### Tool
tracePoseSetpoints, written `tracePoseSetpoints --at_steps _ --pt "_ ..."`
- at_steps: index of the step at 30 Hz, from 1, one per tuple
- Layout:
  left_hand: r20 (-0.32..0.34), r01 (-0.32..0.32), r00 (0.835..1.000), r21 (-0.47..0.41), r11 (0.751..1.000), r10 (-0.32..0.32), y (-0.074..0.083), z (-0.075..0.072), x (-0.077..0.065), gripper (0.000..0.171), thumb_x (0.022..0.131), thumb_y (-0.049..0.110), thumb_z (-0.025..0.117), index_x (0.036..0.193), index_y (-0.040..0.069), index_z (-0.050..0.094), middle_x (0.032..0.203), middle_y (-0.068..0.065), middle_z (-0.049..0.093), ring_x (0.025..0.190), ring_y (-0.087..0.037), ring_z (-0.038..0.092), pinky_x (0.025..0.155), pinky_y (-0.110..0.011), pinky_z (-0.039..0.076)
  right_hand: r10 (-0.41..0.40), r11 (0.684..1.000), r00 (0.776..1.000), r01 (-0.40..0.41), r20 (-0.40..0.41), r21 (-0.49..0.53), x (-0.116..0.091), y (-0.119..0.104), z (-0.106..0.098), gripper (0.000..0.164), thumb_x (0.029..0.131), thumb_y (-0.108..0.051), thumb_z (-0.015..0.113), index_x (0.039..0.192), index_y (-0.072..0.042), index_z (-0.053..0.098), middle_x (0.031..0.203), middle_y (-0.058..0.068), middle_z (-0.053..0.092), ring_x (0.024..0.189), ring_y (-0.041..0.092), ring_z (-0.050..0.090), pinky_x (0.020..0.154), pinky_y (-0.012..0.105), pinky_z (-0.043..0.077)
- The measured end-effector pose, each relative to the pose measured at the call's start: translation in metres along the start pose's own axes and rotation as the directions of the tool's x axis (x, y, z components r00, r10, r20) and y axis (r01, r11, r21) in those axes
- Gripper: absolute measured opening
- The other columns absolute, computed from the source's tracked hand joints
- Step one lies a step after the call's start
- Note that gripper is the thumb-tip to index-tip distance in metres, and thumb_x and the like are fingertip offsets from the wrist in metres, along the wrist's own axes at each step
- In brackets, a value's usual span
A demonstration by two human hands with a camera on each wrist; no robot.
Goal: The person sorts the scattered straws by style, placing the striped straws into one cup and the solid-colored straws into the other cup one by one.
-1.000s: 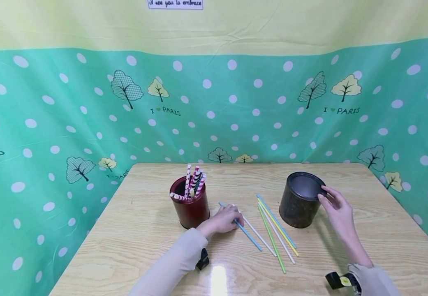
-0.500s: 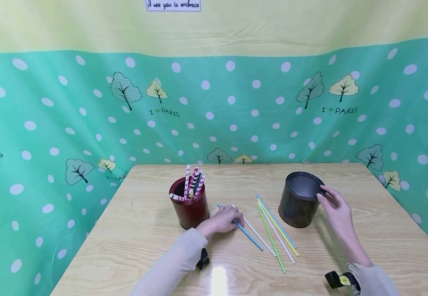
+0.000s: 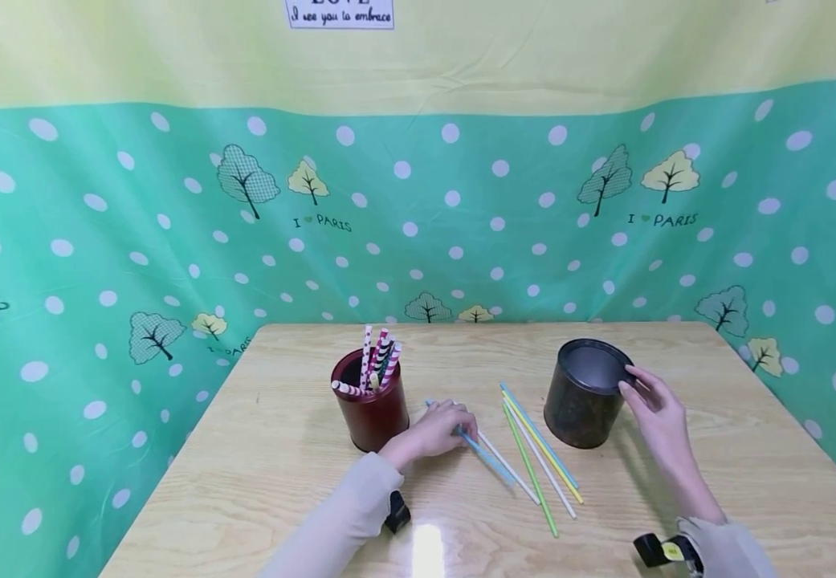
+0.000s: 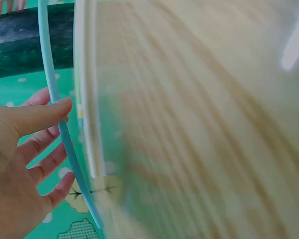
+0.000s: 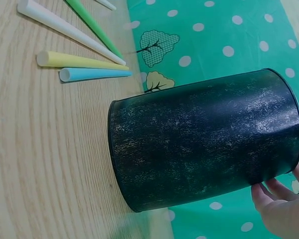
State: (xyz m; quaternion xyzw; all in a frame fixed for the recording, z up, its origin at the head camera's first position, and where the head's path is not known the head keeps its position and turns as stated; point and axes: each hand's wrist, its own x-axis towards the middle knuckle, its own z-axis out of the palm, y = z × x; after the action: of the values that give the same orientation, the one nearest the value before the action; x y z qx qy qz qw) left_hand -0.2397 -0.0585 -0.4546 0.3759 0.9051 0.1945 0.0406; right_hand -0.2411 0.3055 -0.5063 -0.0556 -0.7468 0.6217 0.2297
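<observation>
My left hand (image 3: 438,431) pinches a light blue straw (image 3: 491,460) between thumb and fingers, just right of the dark red can. In the left wrist view the straw (image 4: 75,154) crosses the finger pads, and its far end runs out of frame. A white straw (image 3: 510,469) lies beside it, partly hidden by the hand. At the right, my right hand (image 3: 659,417) holds the rim of an upright black can (image 3: 582,405), thumb and fingers at its right edge. The right wrist view shows the can's scuffed dark side (image 5: 204,144) and several fingertips (image 5: 261,196) against it.
The dark red can (image 3: 377,417) holds several patterned straws (image 3: 381,360). Between the cans lie a green straw (image 3: 530,470), a white straw (image 3: 548,470), a yellow straw (image 3: 558,466) and another blue straw (image 3: 544,440). A polka-dot curtain (image 3: 418,209) hangs behind the wooden table (image 3: 258,482).
The pinched blue straw's near end has shifted slightly and is now blurred. The head view has tilted up a little. The right hand stays at the black can's rim.
</observation>
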Motion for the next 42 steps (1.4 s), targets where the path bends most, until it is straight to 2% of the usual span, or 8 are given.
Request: tracePoseSetpoints --at_steps 5,10,15,22,29,35,39,42 --pt "-0.069 -0.019 0.998 -0.073 0.997 0.013 0.007 -0.006 0.0 0.011 0.074 0.013 0.069 0.079 0.02 0.062 0.083 0.009 0.055 0.085 -0.008 0.045 0.079 -0.025 0.032 0.016 1.0 1.0 -0.016 0.002 -0.01 -0.002 -0.001 -0.001 0.044 0.083 -0.029 0.061 0.125 -0.019 0.051 0.13 -0.002 0.044 0.116 0.006 0.043 0.081 0.005 0.036" --pt "-0.109 -0.046 0.994 -0.133 0.99 0.031 0.014 -0.014 0.001 0.009 0.076 0.014 0.067 0.082 0.017 0.061 0.085 0.007 0.057 0.087 -0.008 0.047 0.085 -0.028 0.032 0.02 1.0 1.0 -0.02 0.006 0.006 -0.002 -0.002 0.0 0.045 0.083 -0.028 0.061 0.125 -0.018 0.051 0.13 -0.002 0.043 0.116 0.006 0.042 0.082 0.005 0.036" --pt "-0.187 -0.09 0.981 -0.207 0.974 0.051 0.018 -0.018 0.003 0.01 0.075 0.01 0.067 0.083 0.013 0.061 0.084 0.004 0.058 0.086 -0.01 0.049 0.085 -0.029 0.032 0.019 1.0 1.0 -0.019 0.008 0.006 -0.002 0.0 0.001 0.044 0.082 -0.028 0.061 0.125 -0.018 0.051 0.13 -0.001 0.043 0.116 0.006 0.043 0.082 0.005 0.036" --pt "-0.25 -0.123 0.968 -0.372 0.92 0.028 0.025 -0.024 0.011 0.01 0.076 0.004 0.065 0.084 0.008 0.061 0.085 0.0 0.057 0.084 -0.011 0.051 0.081 -0.024 0.04 0.017 1.0 1.0 -0.017 -0.005 0.013 -0.002 0.0 0.001 0.044 0.082 -0.027 0.061 0.124 -0.018 0.052 0.13 -0.001 0.044 0.116 0.007 0.043 0.082 0.006 0.036" --pt "-0.321 -0.162 0.947 -0.445 0.881 0.012 0.034 -0.03 0.02 0.01 0.077 0.002 0.064 0.085 0.006 0.06 0.087 -0.004 0.058 0.084 -0.013 0.053 0.08 -0.025 0.043 0.012 1.0 1.0 -0.012 -0.014 0.02 -0.002 0.002 0.002 0.044 0.082 -0.027 0.062 0.124 -0.018 0.052 0.129 -0.001 0.045 0.115 0.007 0.044 0.081 0.006 0.037" --pt "-0.33 -0.139 0.942 -0.539 0.831 -0.057 0.043 -0.037 0.028 0.008 0.079 0.003 0.062 0.087 0.005 0.06 0.089 -0.005 0.059 0.086 -0.014 0.055 0.08 -0.026 0.044 0.018 0.999 1.0 -0.017 -0.014 0.027 -0.002 0.002 0.002 0.044 0.082 -0.027 0.062 0.123 -0.018 0.052 0.129 -0.001 0.045 0.116 0.008 0.044 0.081 0.006 0.037" --pt "-0.34 -0.134 0.935 -0.591 0.795 -0.095 0.063 -0.054 0.026 0.009 0.08 0.001 0.061 0.088 0.0 0.058 0.089 -0.011 0.059 0.085 -0.019 0.057 0.077 -0.024 0.045 0.019 0.999 1.0 -0.019 -0.015 0.032 -0.003 0.001 0.002 0.043 0.082 -0.027 0.061 0.123 -0.018 0.052 0.129 0.0 0.045 0.116 0.008 0.044 0.081 0.006 0.037" --pt "-0.36 -0.131 0.924 -0.62 0.774 -0.132 0.078 -0.068 0.024 0.009 0.08 -0.001 0.06 0.088 -0.003 0.057 0.088 -0.013 0.059 0.085 -0.02 0.057 0.075 -0.025 0.046 0.011 1.0 1.0 -0.011 -0.015 0.027 -0.002 0.0 0.002 0.043 0.082 -0.027 0.061 0.124 -0.018 0.052 0.129 -0.001 0.045 0.115 0.008 0.044 0.082 0.007 0.037"
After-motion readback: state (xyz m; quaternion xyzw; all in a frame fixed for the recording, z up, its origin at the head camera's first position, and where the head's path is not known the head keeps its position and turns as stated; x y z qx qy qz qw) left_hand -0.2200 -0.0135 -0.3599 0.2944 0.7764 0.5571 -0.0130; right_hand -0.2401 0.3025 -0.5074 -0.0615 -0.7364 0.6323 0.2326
